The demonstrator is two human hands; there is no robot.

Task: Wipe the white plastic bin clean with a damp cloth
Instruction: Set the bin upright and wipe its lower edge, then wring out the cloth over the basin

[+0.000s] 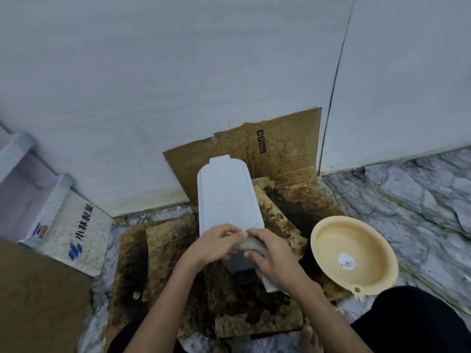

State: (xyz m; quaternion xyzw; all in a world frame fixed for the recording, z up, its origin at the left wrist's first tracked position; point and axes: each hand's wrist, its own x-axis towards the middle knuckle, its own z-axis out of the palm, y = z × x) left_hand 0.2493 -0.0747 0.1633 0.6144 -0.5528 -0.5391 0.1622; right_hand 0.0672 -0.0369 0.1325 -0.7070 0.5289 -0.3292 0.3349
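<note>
The white plastic bin [228, 194] stands on stained cardboard near the wall, its long flat lid facing up. Both hands meet at its near end. My left hand [214, 244] curls its fingers around one end of a small grey damp cloth [251, 244]. My right hand [271, 256] grips the other end of the same cloth, fingers wrapped over it. The bunched cloth sits just above the bin's near edge. The bin's front side below the hands is mostly hidden.
Dirty, dark-stained cardboard [280, 154] covers the floor and leans against the white wall. A cream plastic basin [354, 253] lies at the right on the marble floor. A white box with blue print [74, 233] stands at the left. My knee [418, 319] is at lower right.
</note>
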